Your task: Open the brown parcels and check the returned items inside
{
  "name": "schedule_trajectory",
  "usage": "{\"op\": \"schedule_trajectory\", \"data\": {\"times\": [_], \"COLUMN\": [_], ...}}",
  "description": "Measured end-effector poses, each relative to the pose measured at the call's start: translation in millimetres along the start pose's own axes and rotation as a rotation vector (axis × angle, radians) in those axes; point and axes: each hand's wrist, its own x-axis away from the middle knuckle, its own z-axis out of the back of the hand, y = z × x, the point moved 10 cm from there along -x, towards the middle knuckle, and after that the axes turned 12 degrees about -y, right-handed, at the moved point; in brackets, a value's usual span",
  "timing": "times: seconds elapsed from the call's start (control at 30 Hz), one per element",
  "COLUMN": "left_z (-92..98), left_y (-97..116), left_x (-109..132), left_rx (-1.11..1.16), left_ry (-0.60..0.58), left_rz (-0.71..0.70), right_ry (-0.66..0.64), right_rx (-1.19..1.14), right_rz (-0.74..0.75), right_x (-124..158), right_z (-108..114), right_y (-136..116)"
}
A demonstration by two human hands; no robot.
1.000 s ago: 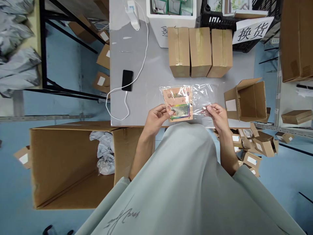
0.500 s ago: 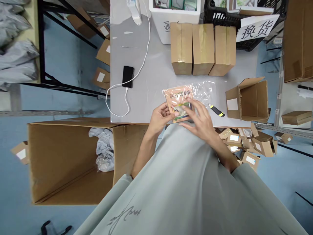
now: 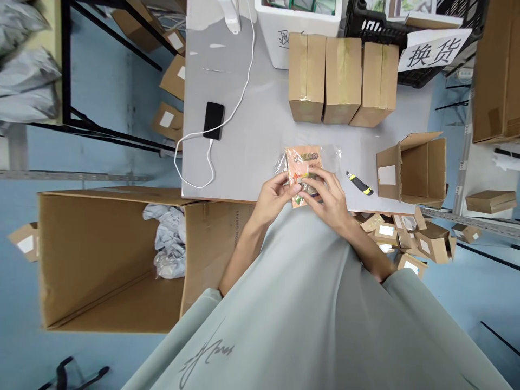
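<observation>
An orange printed packet point(image 3: 305, 160) in a clear plastic bag point(image 3: 331, 155) sits at the near edge of the grey table point(image 3: 252, 130). My left hand point(image 3: 277, 196) grips the packet's left lower edge, fingers curled round it. My right hand point(image 3: 327, 197) lies over the packet's near half, fingers closed on it and the folded plastic. Both hands meet over the packet. A black and yellow utility knife point(image 3: 359, 183) lies on the table just right of my right hand.
Three sealed cardboard boxes point(image 3: 342, 78) stand in a row behind the packet. An open box point(image 3: 412, 168) lies on its side at the right edge. A black phone point(image 3: 213, 120) with a white cable lies left. A big open carton point(image 3: 109, 254) stands on the floor left; several small boxes point(image 3: 406, 238) lie right.
My right hand moved left from the bag's right end onto the packet, folding the plastic over it. The bag now looks narrower. The utility knife became visible.
</observation>
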Motion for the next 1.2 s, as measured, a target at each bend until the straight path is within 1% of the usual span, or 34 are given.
{"op": "schedule_trajectory", "data": {"times": [0.1,0.2,0.27,0.4,0.47,0.57,0.63,0.7,0.77,0.8,0.93,1.0,1.1,1.2], "left_z": [-2.7,-4.6,-5.1,-7.1,-9.9,-12.9,-13.3,-13.1,-11.7,-10.6,-2.9,0.4,2.5,3.9], "left_y": [-3.6,-8.9,-11.3,-9.4,-8.6,-5.3,-2.1,-1.5,-3.8,-5.9,-13.7,-15.7,-18.0,-18.0], "left_x": [-1.0,-1.6,-1.4,-0.7,-1.1,-2.4,-3.6,-5.4,-7.0,-7.5,-6.3,-5.4,-5.8,-6.9], "left_rx": [-0.009,-0.006,-0.007,-0.024,-0.017,-0.035,-0.075,-0.105,-0.108,-0.104,-0.113,-0.128,-0.14,-0.134], "left_ry": [-0.003,0.008,0.035,0.098,0.12,0.153,0.165,0.151,0.126,0.116,0.127,0.14,0.136,0.142], "left_rz": [-0.001,0.018,0.018,-0.04,-0.058,-0.082,-0.095,-0.092,-0.082,-0.076,-0.064,-0.06,-0.035,-0.034], "right_ry": [0.051,0.098,0.116,0.134,0.157,0.228,0.275,0.293,0.266,0.228,-0.016,-0.105,-0.141,-0.108], "right_rx": [-0.028,-0.086,-0.115,-0.115,-0.145,-0.193,-0.187,-0.151,-0.066,0.001,0.321,0.427,0.466,0.392], "right_rz": [-0.025,-0.086,-0.13,-0.184,-0.186,-0.148,-0.106,-0.065,-0.028,-0.009,0.04,0.035,0.036,0.042], "right_x": [0.9,2.6,3.7,5.5,6.1,6.6,6.4,6.2,5.8,5.3,3.6,3.8,5.6,9.2], "right_z": [2.6,3.9,3.5,3.9,5.3,10.8,16.1,21.1,24.2,23.8,9.5,2.8,-1.5,-3.2], "right_y": [2.8,7.0,9.2,10.0,10.2,9.3,7.6,5.8,2.6,0.2,-6.3,-5.3,-6.6,-10.5]}}
